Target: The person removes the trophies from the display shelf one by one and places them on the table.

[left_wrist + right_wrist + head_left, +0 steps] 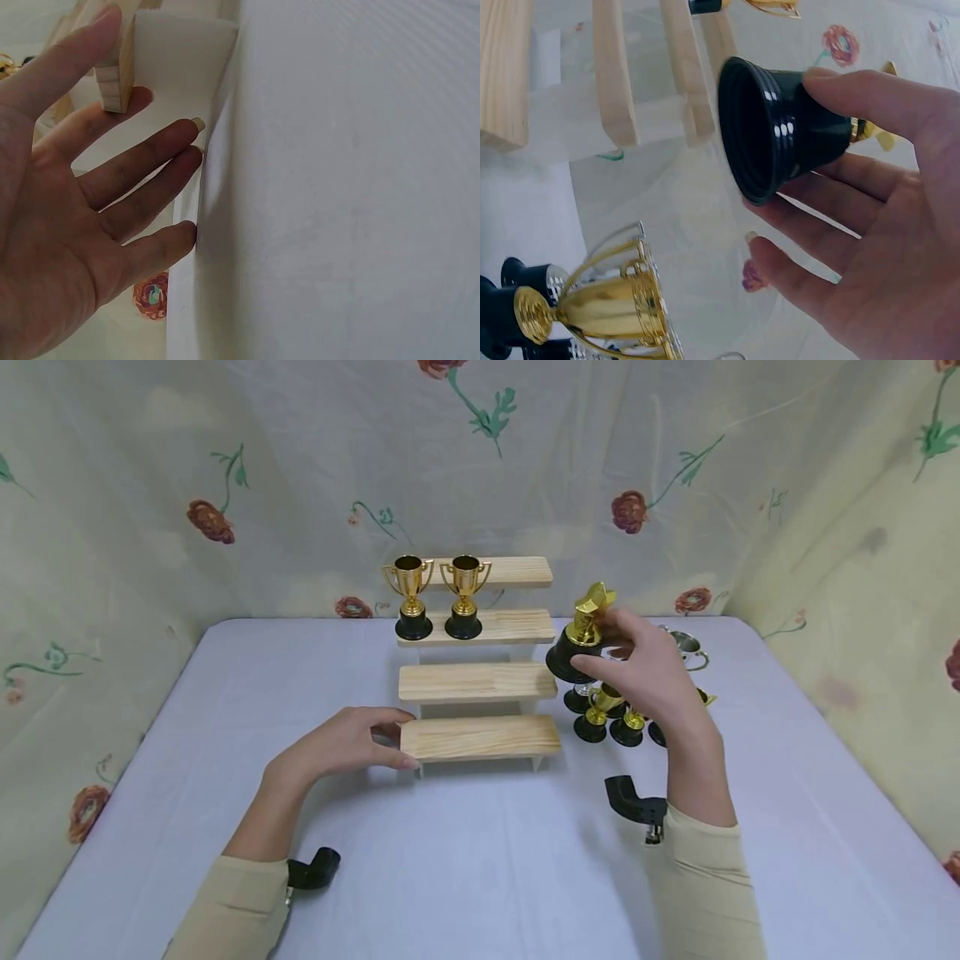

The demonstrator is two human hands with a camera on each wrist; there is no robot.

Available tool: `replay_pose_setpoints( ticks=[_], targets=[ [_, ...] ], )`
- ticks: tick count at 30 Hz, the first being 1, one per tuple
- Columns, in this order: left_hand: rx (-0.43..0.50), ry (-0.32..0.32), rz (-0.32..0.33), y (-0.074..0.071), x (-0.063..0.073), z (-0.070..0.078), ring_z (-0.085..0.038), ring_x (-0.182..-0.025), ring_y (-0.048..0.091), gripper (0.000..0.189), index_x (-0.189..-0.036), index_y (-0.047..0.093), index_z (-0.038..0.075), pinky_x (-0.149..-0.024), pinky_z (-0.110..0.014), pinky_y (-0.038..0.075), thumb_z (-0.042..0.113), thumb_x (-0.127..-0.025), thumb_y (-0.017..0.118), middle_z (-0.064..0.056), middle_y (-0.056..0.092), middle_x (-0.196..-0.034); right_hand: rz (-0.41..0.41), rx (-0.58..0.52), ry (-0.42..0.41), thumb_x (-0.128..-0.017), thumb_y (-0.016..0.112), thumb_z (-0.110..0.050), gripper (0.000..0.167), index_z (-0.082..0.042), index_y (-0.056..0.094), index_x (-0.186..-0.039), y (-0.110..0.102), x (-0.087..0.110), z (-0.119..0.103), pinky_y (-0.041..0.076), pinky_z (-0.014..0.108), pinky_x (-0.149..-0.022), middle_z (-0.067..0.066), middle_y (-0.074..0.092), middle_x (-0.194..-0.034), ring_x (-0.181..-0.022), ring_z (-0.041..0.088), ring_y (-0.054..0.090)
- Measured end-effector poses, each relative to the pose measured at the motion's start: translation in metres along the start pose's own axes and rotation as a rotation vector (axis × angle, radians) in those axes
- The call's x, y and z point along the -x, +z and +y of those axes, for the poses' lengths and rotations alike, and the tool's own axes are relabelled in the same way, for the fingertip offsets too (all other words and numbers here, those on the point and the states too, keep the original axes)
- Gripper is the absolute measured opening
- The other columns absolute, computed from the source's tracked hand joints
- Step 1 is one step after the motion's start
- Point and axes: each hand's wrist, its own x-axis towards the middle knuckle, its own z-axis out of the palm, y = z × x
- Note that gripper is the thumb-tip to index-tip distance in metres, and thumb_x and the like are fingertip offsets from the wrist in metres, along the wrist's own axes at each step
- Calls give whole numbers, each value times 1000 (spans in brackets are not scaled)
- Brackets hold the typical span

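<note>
My right hand [651, 670] grips a gold star trophy [588, 618] by its black base, thumb on one side and fingers on the other. It is held tilted, right of the wooden stepped stand [480, 737]; the right wrist view shows the hollow underside of the base [754, 131]. My left hand [341, 745] holds the left end of the lowest step, with the board's end [114, 86] between thumb and index finger and the other fingers spread. Two gold trophy cups [410, 589] stand side by side on the step below the top one.
Several small trophies [596, 714], gold and silver with black bases, stand right of the stand, partly hidden by my right hand and forearm. A silver cup [686, 647] shows behind them. A flowered cloth [480, 485] hangs behind the white-covered table [480, 877].
</note>
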Motion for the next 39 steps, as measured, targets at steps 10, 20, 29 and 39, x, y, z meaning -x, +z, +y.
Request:
replay_pose_setpoints(
  ticks=[10, 20, 29, 39],
  targets=[
    [20, 10, 6, 0, 2, -1, -16, -112, 61, 65, -130, 63, 27, -95, -42, 47, 55, -74, 81, 3, 69, -118, -132, 37, 44, -86, 76, -29, 60, -7, 53, -136, -10, 7, 4, 47, 49, -101, 16, 61, -131, -120, 34, 59],
    [28, 2, 4, 1, 1, -1, -17, -113, 60, 68, -132, 62, 25, -95, -42, 48, 56, -74, 81, 2, 69, -119, -257, 108, 0, -84, 77, -28, 47, -7, 59, -122, -12, 9, 11, 48, 50, -98, 14, 65, -120, -113, 32, 62],
    [40, -21, -5, 3, -1, -1, -19, -113, 60, 72, -135, 60, 23, -95, -42, 48, 55, -73, 81, -1, 68, -120, -322, 112, -7, -82, 79, -27, 40, -12, 61, -115, -11, 12, 14, 48, 38, -88, 9, 69, -110, -104, 24, 64],
    [29, -19, 3, 1, -1, -1, -18, -113, 60, 67, -132, 62, 26, -95, -42, 47, 55, -74, 81, 1, 68, -119, -390, 151, -21, -80, 80, -23, 36, -11, 60, -108, -18, 14, 20, 48, 35, -82, 7, 68, -102, -93, 21, 62]
  ],
)
